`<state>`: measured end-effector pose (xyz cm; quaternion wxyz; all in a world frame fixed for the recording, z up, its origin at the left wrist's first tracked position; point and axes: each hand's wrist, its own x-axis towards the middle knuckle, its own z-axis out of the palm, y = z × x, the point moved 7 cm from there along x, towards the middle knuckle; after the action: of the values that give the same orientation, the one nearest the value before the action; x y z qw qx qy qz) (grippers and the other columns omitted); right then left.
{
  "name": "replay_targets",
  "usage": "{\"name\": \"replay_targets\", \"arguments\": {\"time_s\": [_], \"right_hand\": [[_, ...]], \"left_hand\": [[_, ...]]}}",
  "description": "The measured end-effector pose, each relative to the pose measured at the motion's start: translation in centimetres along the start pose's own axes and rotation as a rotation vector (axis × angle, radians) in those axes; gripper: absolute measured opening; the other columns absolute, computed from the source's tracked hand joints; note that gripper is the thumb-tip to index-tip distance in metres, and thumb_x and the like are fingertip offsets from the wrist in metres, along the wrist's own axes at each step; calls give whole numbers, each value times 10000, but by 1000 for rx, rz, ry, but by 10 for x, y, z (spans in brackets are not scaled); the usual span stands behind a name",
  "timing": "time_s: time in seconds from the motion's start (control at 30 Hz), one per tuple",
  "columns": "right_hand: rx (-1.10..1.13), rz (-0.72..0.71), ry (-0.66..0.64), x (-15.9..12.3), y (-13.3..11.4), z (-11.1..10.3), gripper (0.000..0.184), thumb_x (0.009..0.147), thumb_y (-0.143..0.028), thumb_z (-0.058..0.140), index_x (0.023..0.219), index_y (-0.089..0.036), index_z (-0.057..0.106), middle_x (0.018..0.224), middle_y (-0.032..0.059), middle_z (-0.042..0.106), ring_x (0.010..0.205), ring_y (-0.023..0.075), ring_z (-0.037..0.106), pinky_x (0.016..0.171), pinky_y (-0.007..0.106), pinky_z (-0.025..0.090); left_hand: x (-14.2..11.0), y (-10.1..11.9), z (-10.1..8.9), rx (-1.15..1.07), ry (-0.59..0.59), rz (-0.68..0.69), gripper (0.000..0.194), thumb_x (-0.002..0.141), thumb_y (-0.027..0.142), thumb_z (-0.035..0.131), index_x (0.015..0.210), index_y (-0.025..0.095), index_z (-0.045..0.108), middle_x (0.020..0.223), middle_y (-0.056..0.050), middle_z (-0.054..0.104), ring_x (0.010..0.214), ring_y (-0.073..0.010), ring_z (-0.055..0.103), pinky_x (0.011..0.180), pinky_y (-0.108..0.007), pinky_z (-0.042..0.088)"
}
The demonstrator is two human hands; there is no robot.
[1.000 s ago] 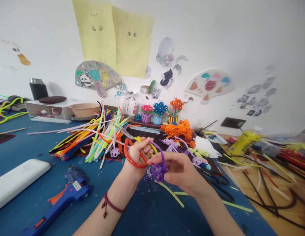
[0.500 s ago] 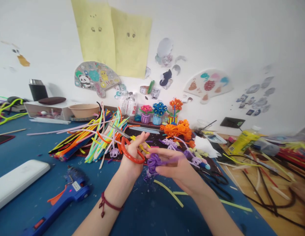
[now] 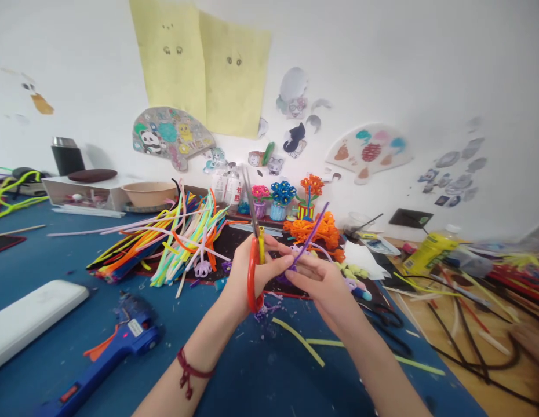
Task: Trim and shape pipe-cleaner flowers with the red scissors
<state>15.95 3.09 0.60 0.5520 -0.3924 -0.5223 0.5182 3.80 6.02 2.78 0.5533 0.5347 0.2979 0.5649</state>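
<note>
My left hand (image 3: 247, 272) is closed, with red-and-yellow-handled scissors (image 3: 254, 255) held in it, blades pointing up and handle loop at the wrist side. Its thumb reaches over to my right hand (image 3: 324, 284), whose fingers pinch a purple pipe cleaner (image 3: 310, 234). One end of that stem sticks up to the right. The curled purple part is mostly hidden between the fingers. Purple scraps (image 3: 265, 311) lie on the blue table below, with a yellow-green pipe cleaner (image 3: 298, 341) nearby.
Bundled colourful pipe cleaners (image 3: 182, 237) lie behind my left hand. A blue glue gun (image 3: 133, 330) and a white case (image 3: 37, 321) are at left. Orange pipe-cleaner flowers (image 3: 315, 229) and potted flowers (image 3: 280, 200) stand behind. Black scissors (image 3: 389, 327) lie right, near a yellow bottle (image 3: 432, 249).
The scissors have swung from pointing left to upright in my left hand. The purple piece has turned, its stem now rising, and my left fingers have closed in towards it.
</note>
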Motion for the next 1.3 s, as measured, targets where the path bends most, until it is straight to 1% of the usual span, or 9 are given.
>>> {"name": "replay_targets", "arguments": {"time_s": [0.07, 0.3, 0.43, 0.57, 0.77, 0.93, 1.03, 1.17, 1.3], "right_hand": [[0, -1, -11, 0, 0, 1, 401, 697, -274, 775, 1090, -227, 708, 1046, 58, 726, 1007, 236, 644, 983, 408, 446], [-13, 59, 57, 2, 7, -10, 354, 678, -266, 788, 1022, -208, 730, 821, 36, 737, 890, 215, 665, 982, 417, 434], [-1, 62, 57, 2, 6, -13, 374, 674, -272, 793, 1039, -217, 729, 839, 39, 742, 923, 221, 659, 975, 410, 438], [-2, 54, -7, 1, 3, -6, 422, 697, -273, 782, 1109, -223, 706, 910, 55, 747, 962, 231, 655, 989, 424, 429], [-4, 50, -56, 0, 3, 1, 420, 693, -292, 786, 1099, -216, 711, 983, 75, 741, 1041, 259, 633, 986, 431, 433], [-4, 76, 42, 2, 6, -12, 381, 672, -277, 794, 1041, -209, 725, 864, 48, 742, 939, 228, 657, 982, 420, 425], [0, 69, 81, 3, 5, -21, 364, 671, -271, 791, 1023, -208, 723, 875, 40, 737, 929, 213, 653, 990, 404, 413], [-30, 66, 128, 4, 3, -29, 374, 668, -276, 788, 1026, -195, 717, 898, 42, 730, 1002, 218, 632, 1007, 382, 393], [-77, 72, 131, 5, 5, -28, 427, 660, -303, 792, 1062, -186, 707, 844, 44, 728, 998, 239, 637, 975, 396, 422]], "left_hand": [[-1, -1, 0, 46, -11, -4, 318, 616, 277, 788, 795, 160, 552, 735, -5, 670, 638, -115, 574, 626, -251, 432], [6, -4, -10, 0, 47, 13, 325, 611, 308, 773, 784, 171, 535, 668, 39, 602, 588, -98, 562, 574, -229, 423], [6, -2, -9, 60, 24, 15, 333, 600, 295, 777, 790, 167, 535, 700, 20, 629, 579, -94, 544, 564, -229, 417], [2, -3, -1, 131, -37, -24, 339, 617, 311, 770, 817, 159, 542, 787, -26, 673, 615, -108, 561, 582, -238, 426], [0, -6, 5, 59, -35, -75, 300, 605, 262, 771, 783, 151, 556, 615, 35, 600, 579, -94, 557, 572, -215, 438], [5, -6, -5, 37, -9, -49, 331, 596, 289, 787, 794, 154, 560, 637, 30, 620, 523, -70, 518, 503, -194, 388], [7, -6, -9, 102, -88, -82, 318, 638, 332, 760, 811, 161, 555, 625, 20, 635, 473, -63, 470, 452, -192, 332], [6, -4, -11, 294, -214, -111, 230, 736, 363, 674, 760, 164, 562, 572, 34, 600, 457, -58, 423, 442, -193, 292], [6, 1, -14, 347, -168, -66, 185, 737, 315, 670, 765, 163, 567, 605, 43, 576, 533, -71, 467, 504, -193, 329]]}}
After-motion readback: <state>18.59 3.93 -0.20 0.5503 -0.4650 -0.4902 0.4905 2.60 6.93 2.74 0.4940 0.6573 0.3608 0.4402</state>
